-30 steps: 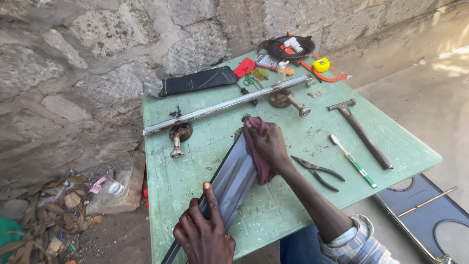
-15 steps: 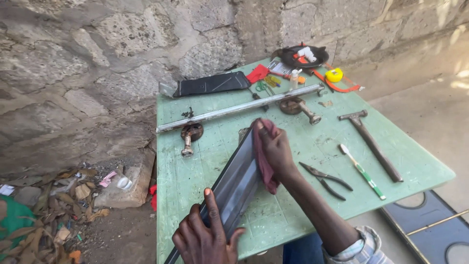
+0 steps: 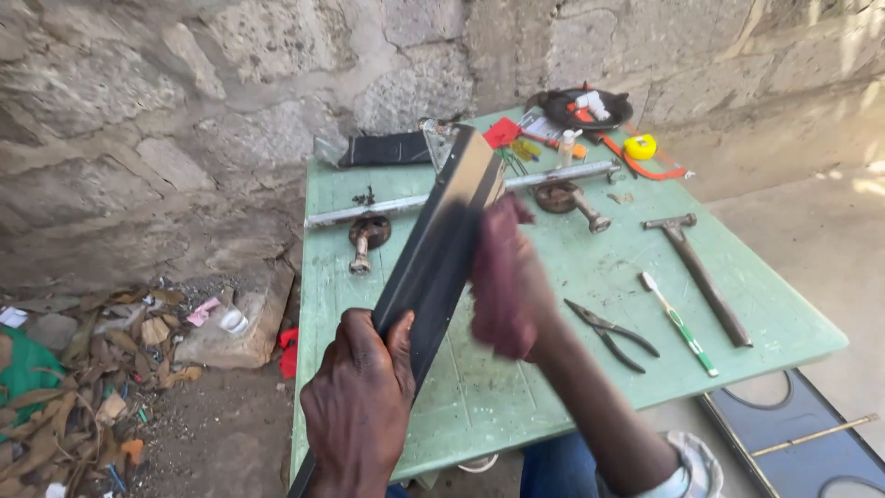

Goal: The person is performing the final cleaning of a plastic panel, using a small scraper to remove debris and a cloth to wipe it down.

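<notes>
My left hand [image 3: 358, 406] grips the near end of a long dark metal strip [image 3: 441, 244], which slants up and away over the green table [image 3: 553, 406]. My right hand [image 3: 505, 286], blurred by motion, presses a dark red cloth [image 3: 496, 235] against the right side of the strip near its middle. The strip's far end rises above the table's back area.
On the table lie a long metal bar [image 3: 387, 208], two round-headed metal parts [image 3: 367, 238] [image 3: 573, 201], a hammer [image 3: 696, 277], pliers [image 3: 610, 334], a toothbrush [image 3: 680, 325], a yellow tape measure [image 3: 640, 146] and a black dish of small items [image 3: 581, 106]. Stone wall behind; rubbish on the ground at left.
The strip has been lifted off the table and tilted upward. My right hand with the cloth has slid along it, and the camera has moved closer.
</notes>
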